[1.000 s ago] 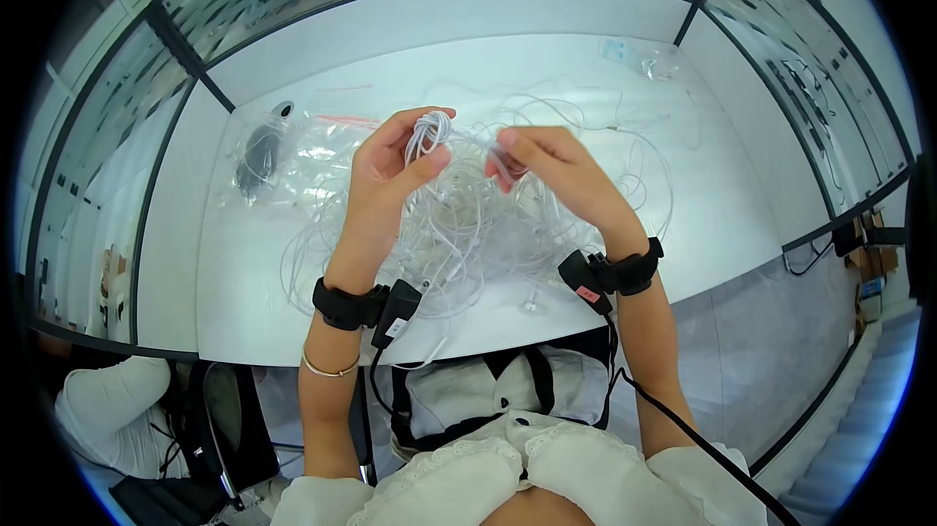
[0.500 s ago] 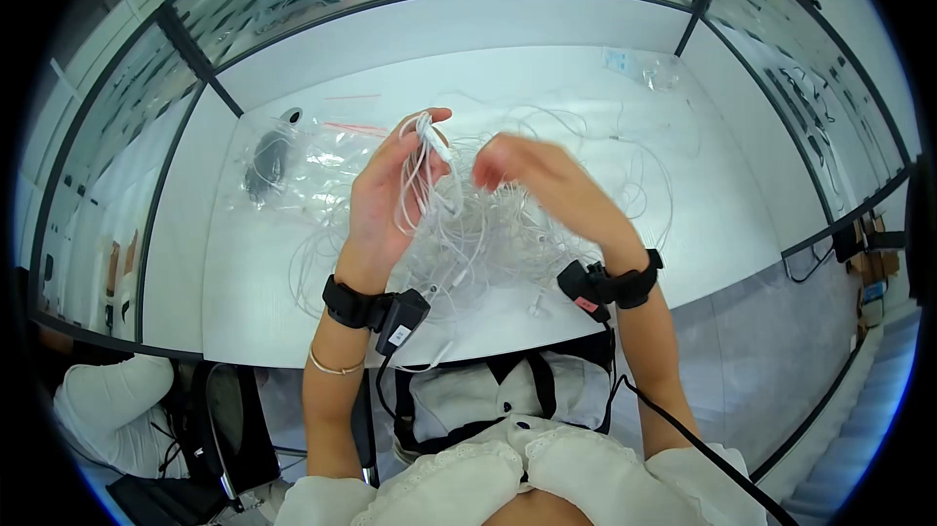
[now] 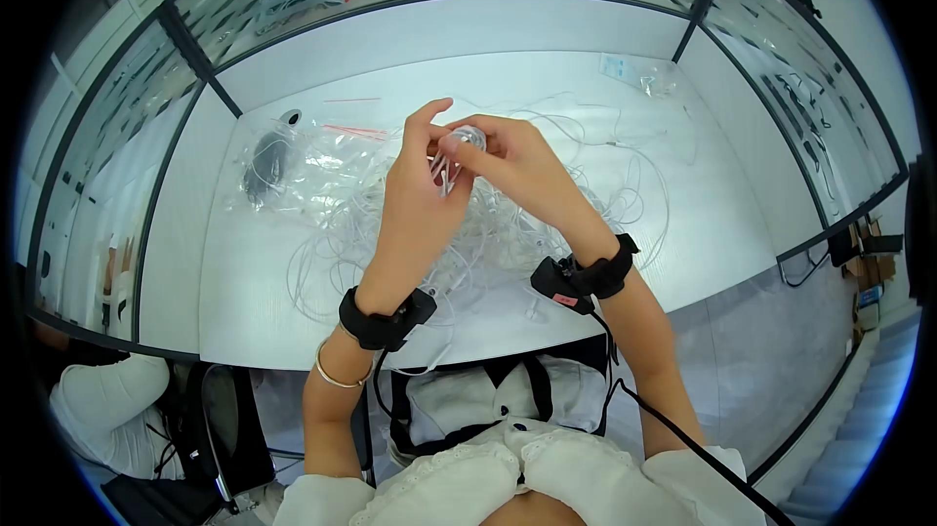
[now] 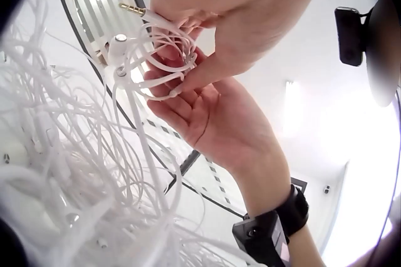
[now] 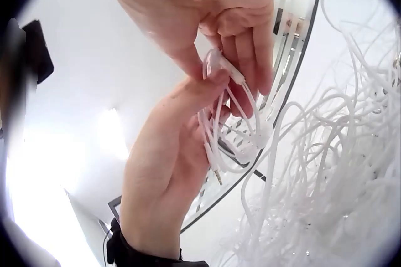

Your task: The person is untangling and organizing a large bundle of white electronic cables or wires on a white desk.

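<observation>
Over the middle of the table, both hands hold a small coil of white wired earphones [image 3: 447, 171]. The left hand [image 3: 420, 199] grips the coil with its thumb across the loops; one finger points up and away. From the right, the right hand [image 3: 527, 160] pinches the top of the coil between thumb and fingers. In the left wrist view a gold-tipped plug [image 4: 133, 9] and an earbud [image 4: 118, 48] stick out of the loops. The right wrist view shows the plug [image 5: 217, 176] hanging below the left hand's thumb. Below the hands lies a large tangle of white earphone cables [image 3: 488, 233].
Left of the tangle lies a clear plastic bag [image 3: 327, 160], beside a dark bundle in plastic [image 3: 264, 165]. A small clear packet [image 3: 654, 82] sits at the back right. Low partitions [image 3: 420, 33] with glass above enclose the table. Loose cable [image 3: 654, 170] trails right.
The right hand pulled back from the cable, then came in to pinch the coil. The left hand moved slightly right and turned, and the hands now meet at the coil.
</observation>
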Demonstrator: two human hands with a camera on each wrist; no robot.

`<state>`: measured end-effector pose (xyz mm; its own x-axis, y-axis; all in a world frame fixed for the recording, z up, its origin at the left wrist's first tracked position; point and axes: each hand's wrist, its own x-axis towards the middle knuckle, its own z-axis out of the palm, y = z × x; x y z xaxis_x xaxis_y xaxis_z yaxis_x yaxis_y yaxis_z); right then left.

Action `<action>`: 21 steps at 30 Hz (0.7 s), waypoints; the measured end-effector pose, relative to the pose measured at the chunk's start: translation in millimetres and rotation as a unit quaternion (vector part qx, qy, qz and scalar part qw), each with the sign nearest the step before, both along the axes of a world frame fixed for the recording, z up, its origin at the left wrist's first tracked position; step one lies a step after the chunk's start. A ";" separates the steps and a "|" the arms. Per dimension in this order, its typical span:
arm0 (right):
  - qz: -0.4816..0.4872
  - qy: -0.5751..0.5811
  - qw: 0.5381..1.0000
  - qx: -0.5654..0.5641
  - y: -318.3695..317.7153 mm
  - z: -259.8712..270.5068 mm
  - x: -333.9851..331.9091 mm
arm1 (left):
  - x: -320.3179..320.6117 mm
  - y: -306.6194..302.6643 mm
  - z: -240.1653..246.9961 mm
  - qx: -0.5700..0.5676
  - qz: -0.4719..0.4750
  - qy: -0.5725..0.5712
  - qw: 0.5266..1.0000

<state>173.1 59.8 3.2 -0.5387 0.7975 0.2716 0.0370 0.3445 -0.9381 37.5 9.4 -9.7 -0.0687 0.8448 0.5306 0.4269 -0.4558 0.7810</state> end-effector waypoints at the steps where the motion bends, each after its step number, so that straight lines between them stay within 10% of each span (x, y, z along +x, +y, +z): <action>1: -0.003 0.023 1.000 -0.001 5.7 -5.0 0.2 | 1.1 0.4 0.1 0.025 0.009 0.021 0.999; 7: -0.009 0.163 0.985 -0.055 8.2 -2.1 5.0 | -22.5 16.0 -11.5 -0.012 -0.106 -0.068 0.992; 10: -0.003 0.130 0.989 -0.074 4.6 0.5 5.4 | -28.2 5.8 6.2 -0.242 -0.292 -0.199 0.904; 17: -0.090 0.008 0.980 0.177 21.8 -18.5 13.6 | -31.0 3.2 5.3 -0.277 -0.241 -0.137 0.920; 21: 0.030 -0.089 0.995 -0.021 24.7 -0.7 33.6 | -39.1 6.5 3.6 -0.296 -0.220 -0.090 0.925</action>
